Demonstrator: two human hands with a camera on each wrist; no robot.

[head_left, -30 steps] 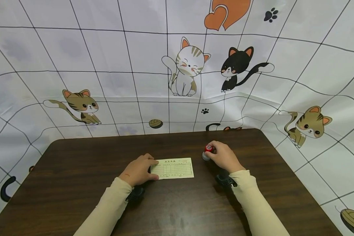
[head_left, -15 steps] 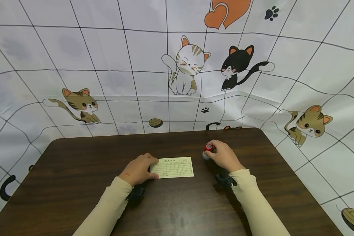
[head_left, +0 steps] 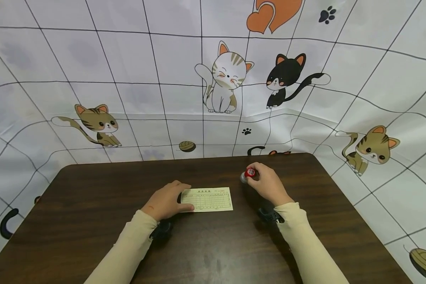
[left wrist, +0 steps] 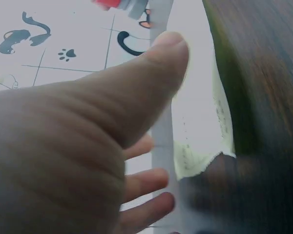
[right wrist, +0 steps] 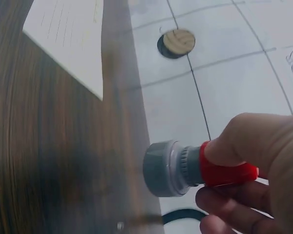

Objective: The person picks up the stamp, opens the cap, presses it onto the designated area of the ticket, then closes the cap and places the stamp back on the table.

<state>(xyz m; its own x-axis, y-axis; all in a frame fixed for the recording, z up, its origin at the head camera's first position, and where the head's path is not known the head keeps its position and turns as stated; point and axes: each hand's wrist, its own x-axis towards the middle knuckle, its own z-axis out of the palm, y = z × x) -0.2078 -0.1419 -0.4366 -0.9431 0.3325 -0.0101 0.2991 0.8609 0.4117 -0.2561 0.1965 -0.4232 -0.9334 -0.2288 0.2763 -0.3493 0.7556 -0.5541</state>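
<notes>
My left hand (head_left: 165, 201) is at the left end of a pale yellow printed form (head_left: 214, 200) on the table. Its thumb (left wrist: 151, 63) reaches over the paper, and the fingers are spread rather than curled. In the left wrist view the form's near corner looks torn and bent. To the right of the form, my right hand (head_left: 268, 184) pinches the red handle of a stamp (head_left: 250, 172) between thumb and fingers. A grey cap-like end (right wrist: 161, 168) points down toward the table. The stamp appears raised, slightly tilted. Its underside is hidden.
The dark wood table (head_left: 198, 244) has its far edge just beyond both hands. Behind and beside it hangs a white grid-patterned cloth (head_left: 177, 71) printed with cats.
My right hand has lifted the stamp and shifted it slightly left and away. The left thumb has slid a little farther right over the form, which stays in place.
</notes>
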